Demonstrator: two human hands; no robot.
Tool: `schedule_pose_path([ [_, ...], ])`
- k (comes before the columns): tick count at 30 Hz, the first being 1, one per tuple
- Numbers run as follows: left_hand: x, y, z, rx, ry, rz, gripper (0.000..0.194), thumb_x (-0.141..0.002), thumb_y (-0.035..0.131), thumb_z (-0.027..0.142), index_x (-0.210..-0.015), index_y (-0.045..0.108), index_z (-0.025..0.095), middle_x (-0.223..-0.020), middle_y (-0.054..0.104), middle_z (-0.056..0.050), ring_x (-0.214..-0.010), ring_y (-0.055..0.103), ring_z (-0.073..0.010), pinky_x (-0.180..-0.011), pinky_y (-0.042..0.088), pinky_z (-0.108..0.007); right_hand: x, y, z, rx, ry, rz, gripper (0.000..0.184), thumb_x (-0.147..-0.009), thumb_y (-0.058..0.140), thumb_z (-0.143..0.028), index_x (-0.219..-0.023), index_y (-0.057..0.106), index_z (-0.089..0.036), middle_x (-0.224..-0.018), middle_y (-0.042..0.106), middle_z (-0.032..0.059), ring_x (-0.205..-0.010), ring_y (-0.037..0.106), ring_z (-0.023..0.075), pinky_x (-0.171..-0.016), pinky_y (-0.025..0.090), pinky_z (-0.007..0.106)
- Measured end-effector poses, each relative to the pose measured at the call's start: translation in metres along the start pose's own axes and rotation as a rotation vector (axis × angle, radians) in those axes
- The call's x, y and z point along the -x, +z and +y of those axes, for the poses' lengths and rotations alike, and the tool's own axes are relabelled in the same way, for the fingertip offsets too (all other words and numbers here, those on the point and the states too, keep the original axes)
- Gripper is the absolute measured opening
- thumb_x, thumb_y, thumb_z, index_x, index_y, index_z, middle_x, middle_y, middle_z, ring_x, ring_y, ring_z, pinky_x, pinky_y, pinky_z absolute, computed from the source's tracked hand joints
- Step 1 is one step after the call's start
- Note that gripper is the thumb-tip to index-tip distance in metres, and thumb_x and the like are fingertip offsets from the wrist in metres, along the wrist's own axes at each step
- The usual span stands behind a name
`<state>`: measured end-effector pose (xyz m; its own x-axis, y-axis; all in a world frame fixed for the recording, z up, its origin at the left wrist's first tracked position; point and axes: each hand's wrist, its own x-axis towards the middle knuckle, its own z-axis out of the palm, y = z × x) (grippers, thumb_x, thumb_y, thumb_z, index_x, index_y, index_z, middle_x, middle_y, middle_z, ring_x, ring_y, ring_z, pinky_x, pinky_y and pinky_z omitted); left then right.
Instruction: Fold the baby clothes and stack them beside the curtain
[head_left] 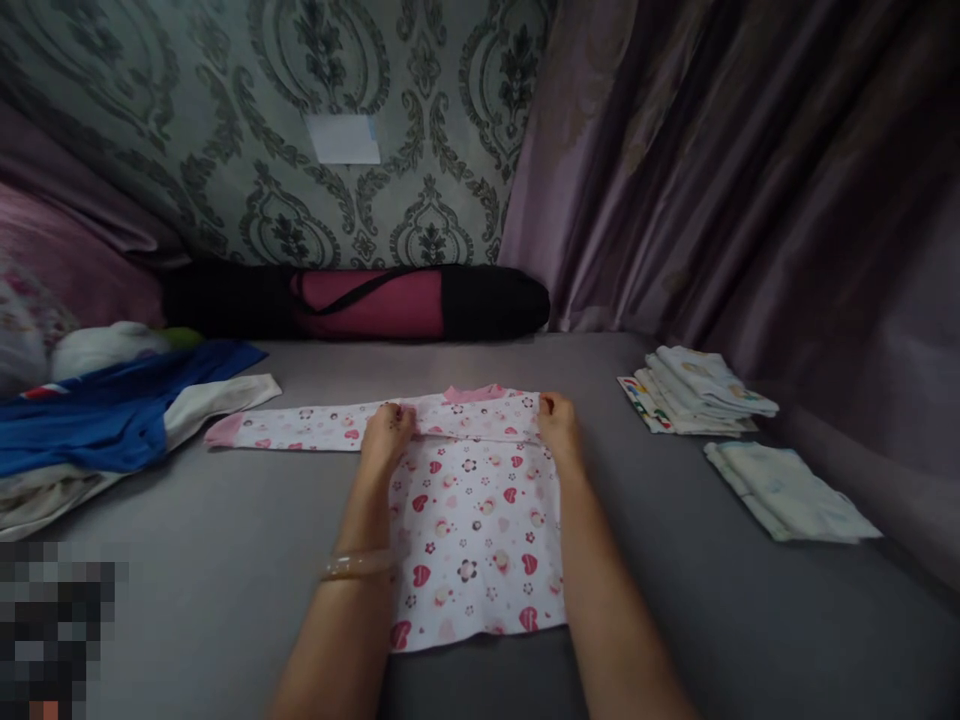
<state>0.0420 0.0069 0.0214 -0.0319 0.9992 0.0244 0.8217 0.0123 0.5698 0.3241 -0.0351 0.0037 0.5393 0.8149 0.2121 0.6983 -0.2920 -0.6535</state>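
Observation:
A small white long-sleeved shirt (472, 530) with pink and red hearts and flowers lies flat on the grey bed surface, its pink collar at the far side. One sleeve stretches out to the left and ends in a pink cuff. The other sleeve is folded across the chest. My left hand (388, 435) is closed on the shirt near the left shoulder, a clear bangle on its wrist. At the right shoulder edge, my right hand (561, 425) pinches the fabric with its fingers closed.
To the right stands a stack of folded clothes (701, 385), with another folded pale garment (791, 490) nearer me. Blue and white clothes (97, 410) lie heaped at the left. A black and pink long bag (367, 303) rests along the wall, beside purple curtains (637, 150).

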Motion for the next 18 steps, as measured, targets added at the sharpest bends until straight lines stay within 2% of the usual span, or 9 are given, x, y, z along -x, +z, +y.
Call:
schedule_pose_path([
  [3,0.000,-0.002,-0.001,-0.027,0.006,-0.040,0.030,-0.088,0.044,0.037,-0.076,0.062,0.016,-0.070,0.061,-0.004,-0.070,0.056,-0.0174,-0.057,0.031,-0.025,0.009,0.010,-0.017,0.105,-0.155,-0.071,0.040,-0.090,0.036,-0.015,-0.120,0.060,-0.008,-0.120,0.063,0.0152,-0.112,0.057,0.0193,-0.098,0.039,0.027],
  [5,-0.001,-0.001,-0.002,-0.028,0.006,-0.045,0.028,-0.087,0.046,0.037,-0.079,0.063,0.016,-0.075,0.064,-0.006,-0.073,0.058,-0.0179,-0.058,0.032,-0.025,0.018,0.017,-0.024,0.204,-0.217,-0.128,0.045,-0.091,0.035,-0.017,-0.132,0.050,-0.004,-0.136,0.051,0.0180,-0.128,0.044,0.0224,-0.107,0.030,0.031],
  [9,-0.003,0.003,-0.007,0.057,-0.002,-0.045,0.028,-0.087,0.049,0.039,-0.094,0.063,0.016,-0.085,0.068,-0.007,-0.076,0.061,-0.0179,-0.062,0.037,-0.024,0.034,0.028,-0.032,0.389,-0.220,-0.219,0.057,-0.096,0.034,-0.032,-0.144,0.033,-0.001,-0.152,0.028,0.0189,-0.142,0.019,0.0289,-0.115,0.012,0.042],
  [12,-0.001,0.003,-0.006,0.063,0.006,-0.025,0.029,-0.088,0.048,0.039,-0.097,0.063,0.016,-0.089,0.069,-0.009,-0.081,0.063,-0.0192,-0.065,0.040,-0.025,0.040,0.032,-0.035,0.448,-0.190,-0.242,0.064,-0.097,0.028,-0.040,-0.146,0.027,0.001,-0.154,0.024,0.0189,-0.143,0.013,0.0282,-0.115,0.007,0.042],
  [18,0.007,-0.002,0.006,-0.112,-0.053,0.108,0.028,-0.091,0.042,0.035,-0.101,0.064,0.020,-0.099,0.069,-0.012,-0.095,0.061,-0.0255,-0.070,0.040,-0.030,0.040,0.035,-0.036,0.491,-0.164,-0.226,0.068,-0.097,0.025,-0.047,-0.148,0.025,-0.001,-0.155,0.023,0.0160,-0.143,0.014,0.0266,-0.115,0.006,0.041],
])
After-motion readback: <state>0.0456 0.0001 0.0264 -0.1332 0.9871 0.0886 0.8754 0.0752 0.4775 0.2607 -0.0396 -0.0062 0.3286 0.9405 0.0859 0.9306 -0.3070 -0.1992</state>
